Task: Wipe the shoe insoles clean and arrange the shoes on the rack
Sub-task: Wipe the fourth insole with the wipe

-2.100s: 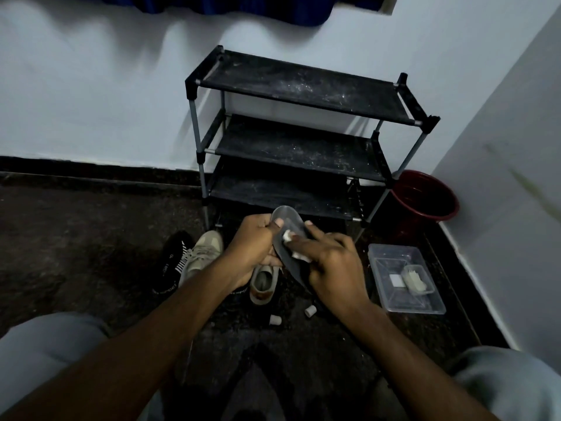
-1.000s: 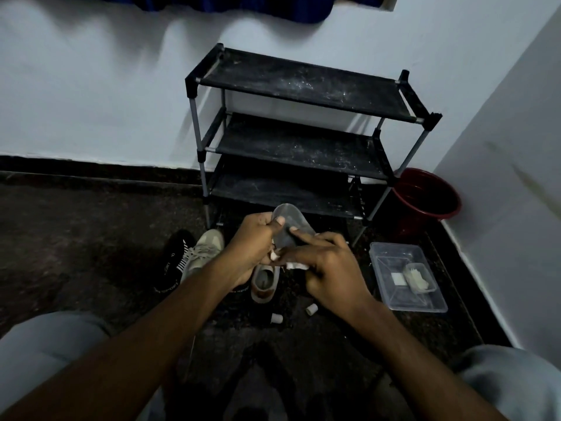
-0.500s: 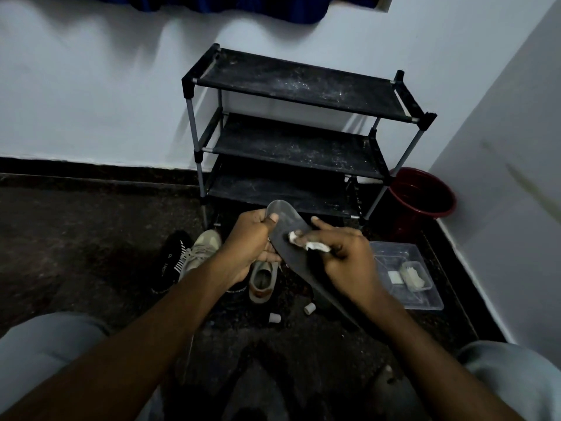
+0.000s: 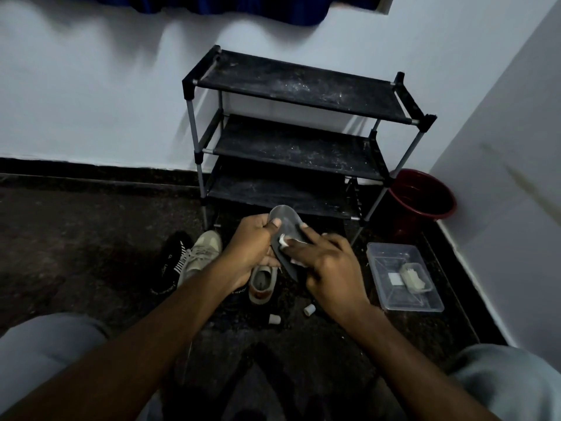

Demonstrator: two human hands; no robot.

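Now left hand (image 4: 253,241) grips insole (image 4: 285,229); right hand (image 4: 329,265) presses wipe (image 4: 283,240) on it.

one wide-angle view from the person's head, looking forward and down. both forearms (image 4: 170,323) run up from the bottom edge to the left hand (image 4: 252,247) and right hand (image 4: 331,265), close at mid-frame. it faces the shoe rack (image 4: 299,89) against the wall (image 4: 91,101) — near a room corner.

insole (image 4: 287,223): lower half tucked behind right hand (image 4: 331,268) | wipe (image 4: 283,240): mostly under its fingers (image 4: 302,244) | curtain (image 4: 212,4): chopped by top edge | tray (image 4: 409,308) bits, lower right: too tiny to tell tbh
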